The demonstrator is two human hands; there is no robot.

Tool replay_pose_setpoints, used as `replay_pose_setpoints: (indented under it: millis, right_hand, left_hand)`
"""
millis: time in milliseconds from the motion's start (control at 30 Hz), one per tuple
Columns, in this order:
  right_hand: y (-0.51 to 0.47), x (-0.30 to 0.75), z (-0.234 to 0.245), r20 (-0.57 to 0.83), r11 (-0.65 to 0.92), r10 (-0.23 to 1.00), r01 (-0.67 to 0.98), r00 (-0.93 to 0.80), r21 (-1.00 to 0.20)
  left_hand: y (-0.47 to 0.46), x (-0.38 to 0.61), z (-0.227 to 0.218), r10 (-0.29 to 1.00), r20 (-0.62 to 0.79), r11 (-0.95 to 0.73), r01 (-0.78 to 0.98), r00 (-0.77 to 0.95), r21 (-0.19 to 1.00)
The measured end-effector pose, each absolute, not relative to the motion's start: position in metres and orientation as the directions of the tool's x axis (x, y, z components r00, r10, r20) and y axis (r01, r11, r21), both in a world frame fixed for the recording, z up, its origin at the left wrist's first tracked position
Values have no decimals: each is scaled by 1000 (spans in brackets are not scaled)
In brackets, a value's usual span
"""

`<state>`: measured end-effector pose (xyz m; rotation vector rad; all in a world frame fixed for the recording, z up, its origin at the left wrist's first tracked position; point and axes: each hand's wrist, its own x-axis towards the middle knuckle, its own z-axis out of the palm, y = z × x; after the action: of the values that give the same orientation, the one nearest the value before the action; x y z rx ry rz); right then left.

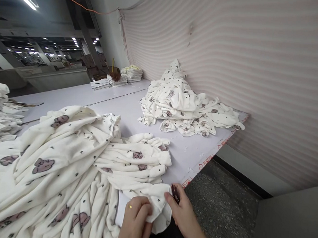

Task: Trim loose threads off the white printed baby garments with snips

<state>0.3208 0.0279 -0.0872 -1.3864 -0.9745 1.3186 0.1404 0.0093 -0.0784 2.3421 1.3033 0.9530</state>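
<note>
My left hand pinches the end of a white fleecy garment printed with mauve bear-like figures and small dark marks. A ring shows on one of its fingers. My right hand, just to the right, is closed round small dark thread snips, partly hidden by the fingers. Its thumb touches the edge of the same fabric. The gripped end hangs over the front edge of the table, while the bulk of the garment lies bunched to the left in long folds.
A heap of matching garments lies farther back on the pale table. Folded stacks stand at the far edge. More white fabric is at the left. A striped pinkish sheet hangs along the right side.
</note>
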Motion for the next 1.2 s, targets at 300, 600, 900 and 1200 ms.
replay_pose_setpoints:
  millis: [300, 600, 900, 1200]
  right_hand:
    - [3, 330, -57, 140, 279, 940, 463, -311, -841]
    - [11, 328, -58, -78, -54, 991, 203, -113, -978]
    - [2, 331, -50, -196, -118, 974, 484, -113, -867]
    - [10, 326, -45, -170, -69, 972, 495, -161, -866]
  left_hand:
    - [11, 137, -73, 790, 501, -603, 590, 353, 536]
    - [16, 136, -67, 736, 600, -642, 601, 312, 475]
    - [18, 132, -70, 656, 642, -702, 632, 396, 328]
    - [19, 131, -71, 604, 671, -734, 628, 430, 258]
